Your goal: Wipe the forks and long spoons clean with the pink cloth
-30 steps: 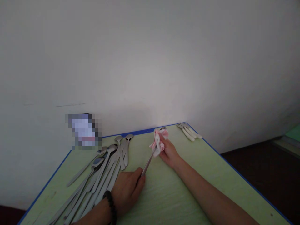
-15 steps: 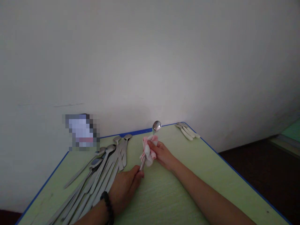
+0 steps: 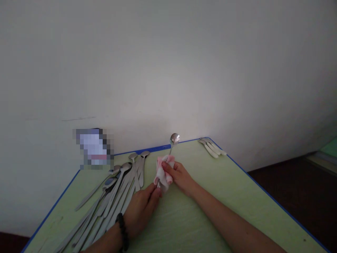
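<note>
Head view. Two bare hands above a pale green table (image 3: 205,218) with a blue edge (image 3: 158,148), set against a light wall (image 3: 168,70). The left hand (image 3: 140,209), with a dark beaded bracelet (image 3: 122,228) at its wrist, has its fingers closed around the near part of the handle of a metal spoon (image 3: 174,139). The right hand (image 3: 181,175) pinches a pink-and-white cloth (image 3: 165,170) between thumb and fingers; the cloth is folded about the same handle just beyond the left hand and hides that stretch of it. The spoon is held between the two hands, slanting away from the person; its shiny bowl and a short length of neck emerge past the cloth, the bowl seen against the wall. To the left: a loose pile of metal cutlery (image 3: 112,200), spoons among it, long handles overlapping and the visible bowls lying toward the wall; the left forearm (image 3: 104,242) covers part of it. Far right corner: a small group of forks (image 3: 212,148) with white handles, lying close together, tines toward the wall, well apart from the hands. Far left corner: a rectangular object (image 3: 93,146), its detail obscured by pixelation.
</note>
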The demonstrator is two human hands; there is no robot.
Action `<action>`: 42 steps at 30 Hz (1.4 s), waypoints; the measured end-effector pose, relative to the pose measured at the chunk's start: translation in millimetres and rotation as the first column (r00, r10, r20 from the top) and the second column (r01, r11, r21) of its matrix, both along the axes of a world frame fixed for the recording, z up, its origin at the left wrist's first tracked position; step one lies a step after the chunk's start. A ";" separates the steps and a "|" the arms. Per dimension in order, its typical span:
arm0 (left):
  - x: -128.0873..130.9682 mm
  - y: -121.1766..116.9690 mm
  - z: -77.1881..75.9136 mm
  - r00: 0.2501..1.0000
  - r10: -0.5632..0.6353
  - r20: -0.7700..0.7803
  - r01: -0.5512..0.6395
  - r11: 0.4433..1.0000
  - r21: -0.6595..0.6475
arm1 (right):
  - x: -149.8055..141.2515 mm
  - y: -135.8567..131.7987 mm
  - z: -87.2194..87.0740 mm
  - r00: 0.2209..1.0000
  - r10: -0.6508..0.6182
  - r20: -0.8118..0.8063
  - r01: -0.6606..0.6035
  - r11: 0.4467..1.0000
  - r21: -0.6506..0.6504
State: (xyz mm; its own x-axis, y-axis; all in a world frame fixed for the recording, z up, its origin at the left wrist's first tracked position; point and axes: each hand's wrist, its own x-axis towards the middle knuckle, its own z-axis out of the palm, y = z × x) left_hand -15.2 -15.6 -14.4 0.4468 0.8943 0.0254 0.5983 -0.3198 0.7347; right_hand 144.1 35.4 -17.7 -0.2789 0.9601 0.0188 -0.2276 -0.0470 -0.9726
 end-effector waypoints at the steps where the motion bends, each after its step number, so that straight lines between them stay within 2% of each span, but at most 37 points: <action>1: 0.2 -0.6 1.1 1.000 -0.004 0.009 0.004 1.000 0.003 | 0.0 1.1 -1.5 1.000 -0.026 -0.013 0.026 1.000 -0.010; 8: 1.8 -1.6 5.1 0.999 -0.006 0.032 0.007 1.000 -0.009 | 2.1 5.0 -8.0 0.998 -0.068 -0.020 0.067 0.998 -0.021; 17: 1.0 -0.4 -1.3 0.999 0.040 0.026 -0.041 0.999 0.011 | 2.0 -1.1 2.5 0.995 -0.050 0.083 0.050 0.999 -0.003; 23: 2.2 -1.2 1.8 0.996 0.043 0.078 -0.040 0.999 -0.031 | -0.6 -5.1 5.8 0.987 -0.062 0.147 0.058 0.998 0.027; 26: 3.3 -0.8 2.3 0.992 0.096 0.084 -0.088 0.992 -0.093 | 0.0 -5.8 6.3 0.985 -0.048 0.167 0.038 0.998 0.058; 29: 4.1 -0.5 2.5 0.992 0.100 0.072 -0.091 0.989 -0.119 | 1.8 -5.2 5.1 0.980 -0.013 0.196 -0.005 0.996 0.091; 36: 4.6 1.4 4.7 0.997 0.076 0.003 -0.076 0.997 -0.002 | 3.8 -0.4 -5.1 0.977 0.034 0.208 -0.058 0.992 0.114; 42: 2.8 1.6 4.0 0.999 0.049 0.006 -0.049 0.999 0.009 | 3.8 0.4 -6.1 0.982 0.028 0.186 -0.044 0.996 0.082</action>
